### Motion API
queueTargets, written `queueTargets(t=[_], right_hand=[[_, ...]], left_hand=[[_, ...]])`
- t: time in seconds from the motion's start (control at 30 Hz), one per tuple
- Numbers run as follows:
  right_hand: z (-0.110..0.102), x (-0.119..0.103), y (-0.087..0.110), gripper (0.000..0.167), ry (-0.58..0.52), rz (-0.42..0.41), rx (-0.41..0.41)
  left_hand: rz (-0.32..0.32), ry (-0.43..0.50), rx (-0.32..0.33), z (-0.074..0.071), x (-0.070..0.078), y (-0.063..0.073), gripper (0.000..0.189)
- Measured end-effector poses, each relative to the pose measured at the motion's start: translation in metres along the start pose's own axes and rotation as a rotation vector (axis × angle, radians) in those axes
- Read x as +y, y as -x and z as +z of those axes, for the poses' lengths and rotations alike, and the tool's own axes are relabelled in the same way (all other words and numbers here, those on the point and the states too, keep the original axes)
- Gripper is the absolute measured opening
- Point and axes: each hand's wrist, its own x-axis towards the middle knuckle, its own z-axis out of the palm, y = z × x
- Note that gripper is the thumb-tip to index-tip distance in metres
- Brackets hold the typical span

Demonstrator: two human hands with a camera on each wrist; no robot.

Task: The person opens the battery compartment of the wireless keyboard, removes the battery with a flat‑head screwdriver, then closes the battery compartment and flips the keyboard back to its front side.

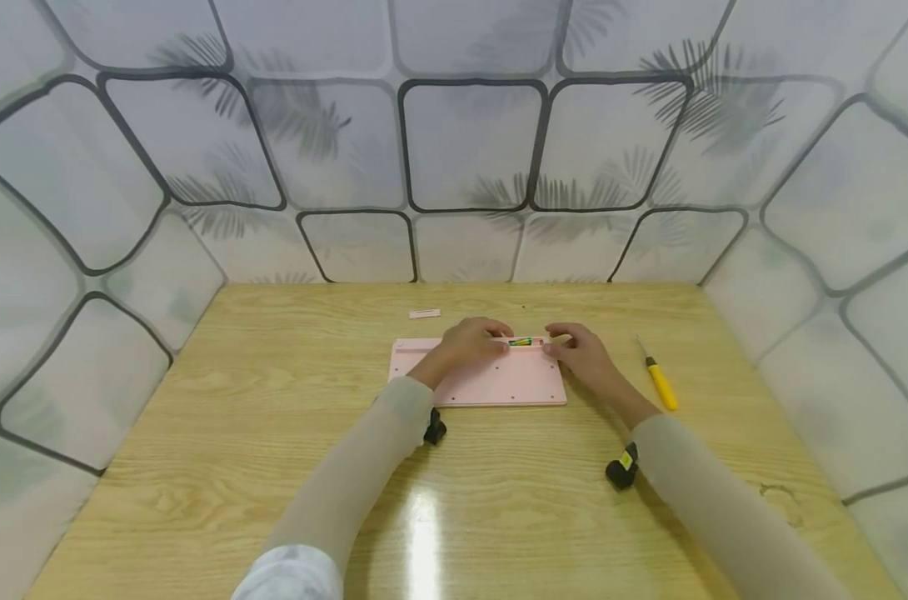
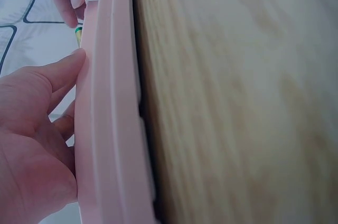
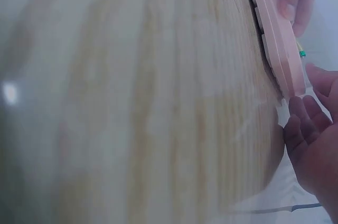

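A pink keyboard (image 1: 491, 383) lies with its screw-dotted back up; its keys show along the lower side in the right wrist view. In the slot along its far edge is a green-and-yellow battery (image 1: 521, 342), partly hidden in both wrist views. My left hand (image 1: 475, 340) holds the far edge just left of the battery, thumb (image 2: 74, 65) on the back, other fingers beyond the edge. At the right far corner, my right hand (image 1: 580, 354) grips the keyboard, its fingertips (image 3: 297, 105) at the end edge and its thumb near the slot.
A small pale pink cover strip (image 1: 424, 314) lies beyond the keyboard on the wooden table (image 1: 274, 400). To the right is a screwdriver (image 1: 660, 382) with a yellow handle. A patterned fabric wall (image 1: 469, 150) stands behind the table and along both sides.
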Motion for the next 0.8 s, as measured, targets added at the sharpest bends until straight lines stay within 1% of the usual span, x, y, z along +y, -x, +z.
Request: queueTargets(t=[0.23, 0.5, 0.8], right_hand=[[0.002, 0.000, -0.005, 0.042, 0.030, 0.007, -0.025], [0.004, 0.005, -0.011, 0.042, 0.066, -0.014, -0.055], [0.004, 0.005, -0.013, 0.036, 0.035, -0.014, -0.053]], left_hand=[[-0.009, -0.012, 0.007, 0.001, 0.001, 0.000, 0.029], [-0.004, -0.024, 0.005, -0.001, 0.002, 0.001, 0.029], [-0.006, -0.028, 0.000, 0.000, 0.000, -0.001, 0.030]])
